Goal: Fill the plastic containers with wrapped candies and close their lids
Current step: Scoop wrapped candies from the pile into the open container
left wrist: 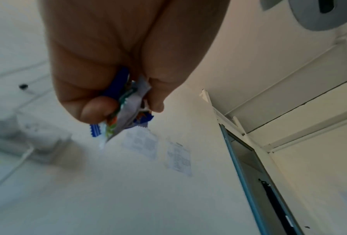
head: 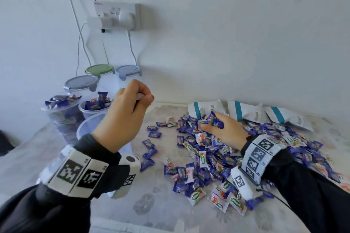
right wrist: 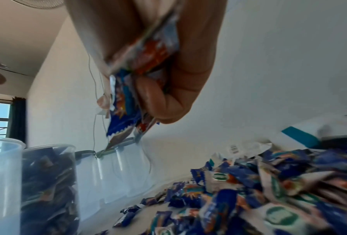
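Observation:
A big pile of blue and white wrapped candies point(head: 214, 159) covers the right of the table. My right hand point(head: 210, 125) rests on the pile's far side and grips a bunch of candies point(right wrist: 142, 66). My left hand point(head: 141, 96) is raised, fist closed round a few candies point(left wrist: 124, 109), above an open clear container point(head: 86, 125) whose inside is hidden by my arm. Two open containers point(head: 60, 111) point(head: 93, 108) behind it are heaped with candies. Three lidded containers point(head: 81, 83) point(head: 99, 70) point(head: 128, 71) stand against the wall.
White bags with a teal stripe point(head: 246, 112) lie behind the pile. A wall socket with plugs point(head: 117, 17) and hanging cables point(head: 81, 47) sit above the containers. Loose candies point(head: 149, 149) are scattered mid-table. The table's front edge runs near my sleeves.

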A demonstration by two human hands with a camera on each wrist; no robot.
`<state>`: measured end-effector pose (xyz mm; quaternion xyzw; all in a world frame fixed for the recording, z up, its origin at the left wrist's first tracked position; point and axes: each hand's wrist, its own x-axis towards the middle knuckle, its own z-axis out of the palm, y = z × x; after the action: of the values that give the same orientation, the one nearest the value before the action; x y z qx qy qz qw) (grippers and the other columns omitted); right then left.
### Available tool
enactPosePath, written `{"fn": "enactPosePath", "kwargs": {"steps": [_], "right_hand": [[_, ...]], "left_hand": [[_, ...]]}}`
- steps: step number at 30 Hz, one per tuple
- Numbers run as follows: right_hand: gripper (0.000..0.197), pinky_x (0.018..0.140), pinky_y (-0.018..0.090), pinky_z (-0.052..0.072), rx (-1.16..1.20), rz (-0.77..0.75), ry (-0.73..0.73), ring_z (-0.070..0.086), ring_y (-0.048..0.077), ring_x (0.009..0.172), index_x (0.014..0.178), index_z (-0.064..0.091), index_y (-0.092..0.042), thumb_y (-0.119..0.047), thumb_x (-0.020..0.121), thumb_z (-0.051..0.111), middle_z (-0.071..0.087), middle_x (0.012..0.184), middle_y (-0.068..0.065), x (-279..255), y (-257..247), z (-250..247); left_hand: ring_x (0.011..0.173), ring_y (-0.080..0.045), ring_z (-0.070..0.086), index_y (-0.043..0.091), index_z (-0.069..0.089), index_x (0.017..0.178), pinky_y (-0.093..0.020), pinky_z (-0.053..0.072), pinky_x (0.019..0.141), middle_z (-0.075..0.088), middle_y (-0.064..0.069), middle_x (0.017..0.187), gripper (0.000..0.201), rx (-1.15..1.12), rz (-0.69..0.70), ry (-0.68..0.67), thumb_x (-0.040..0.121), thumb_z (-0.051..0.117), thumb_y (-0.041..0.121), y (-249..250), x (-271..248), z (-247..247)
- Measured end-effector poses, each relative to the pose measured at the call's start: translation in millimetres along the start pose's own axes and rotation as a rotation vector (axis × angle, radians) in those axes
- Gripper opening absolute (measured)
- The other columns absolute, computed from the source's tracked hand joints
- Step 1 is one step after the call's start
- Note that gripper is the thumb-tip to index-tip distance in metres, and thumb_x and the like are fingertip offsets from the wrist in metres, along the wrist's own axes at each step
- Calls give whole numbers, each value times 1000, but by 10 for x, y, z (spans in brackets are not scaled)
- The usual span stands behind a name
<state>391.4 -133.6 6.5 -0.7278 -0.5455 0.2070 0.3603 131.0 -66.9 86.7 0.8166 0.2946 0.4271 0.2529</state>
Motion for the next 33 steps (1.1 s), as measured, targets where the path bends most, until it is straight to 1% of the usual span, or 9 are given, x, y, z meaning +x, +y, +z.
{"fn": "enactPosePath", "kwargs": {"steps": [6, 9, 11, 14, 20, 23, 27, 30, 33], "right_hand": [[67, 84, 21, 35, 35, -96, -62, 53, 20, 118, 127, 53, -8, -51, 77, 61, 59, 121, 1, 178, -202, 267], [34, 67, 6, 35, 26, -115, -86, 55, -1, 83, 104, 54, -18, -43, 83, 63, 61, 92, -11, 214, -375, 355], [19, 61, 7, 35, 48, -147, -102, 48, -7, 67, 88, 52, -26, -40, 84, 64, 51, 75, -17, 266, -491, 407], [43, 75, 16, 37, 136, -217, -113, 57, 6, 89, 108, 58, -19, -49, 77, 63, 62, 96, -10, 332, -703, 483], [31, 68, 18, 45, 320, -400, -97, 58, 0, 66, 85, 59, -14, -44, 76, 63, 63, 74, -10, 435, -1317, 570], [29, 70, 20, 48, 393, -458, -124, 61, 4, 70, 93, 59, -7, -33, 81, 65, 64, 77, -5, 475, -1626, 669], [18, 75, 29, 48, 384, -490, -224, 60, 8, 72, 84, 57, -23, -37, 78, 67, 63, 76, -9, 484, -1877, 897], [16, 73, 20, 48, 285, -490, -318, 61, 3, 71, 87, 60, -24, -32, 80, 72, 65, 77, -11, 474, -1954, 1061], [35, 74, 11, 44, 72, -500, -402, 60, -4, 79, 106, 65, -22, -37, 77, 75, 67, 97, -8, 478, -1979, 1123]], "left_hand": [[79, -18, 42, 13, 50, 86, -13, 33, 67, 54, 10, 76, 7, 264, -60, 35, 92, 51, 9, -295, -128, -474], [72, -11, 46, 20, 50, 79, -15, 33, 65, 53, 9, 73, 14, 333, -127, -103, 91, 55, 13, -517, -207, -544], [70, -9, 49, 29, 48, 73, -24, 35, 67, 55, 7, 69, 17, 386, -121, -167, 88, 55, 27, -633, -259, -575], [79, -16, 49, 39, 48, 72, -30, 34, 77, 58, 9, 77, 25, 466, -120, -205, 75, 33, 59, -717, -338, -603], [123, -6, 30, 32, 65, 93, -24, 21, 100, 46, 17, 126, 46, 374, -46, -85, 75, 37, 64, -739, -510, -606], [126, -9, 33, 38, 48, 115, -28, 26, 101, 43, 15, 131, 54, 339, -99, 6, 71, 44, 69, -825, -627, -613], [127, -9, 36, 26, 34, 135, -21, 29, 100, 40, 10, 137, 90, 223, -233, 34, 62, 48, 77, -926, -741, -561], [130, 0, 31, 21, 27, 141, -3, 23, 97, 35, 11, 142, 98, 91, -282, 70, 62, 53, 72, -969, -771, -501], [135, -3, 29, 22, 17, 146, -16, 27, 102, 32, 8, 148, 103, -9, -362, 88, 67, 62, 70, -966, -787, -462]]}}
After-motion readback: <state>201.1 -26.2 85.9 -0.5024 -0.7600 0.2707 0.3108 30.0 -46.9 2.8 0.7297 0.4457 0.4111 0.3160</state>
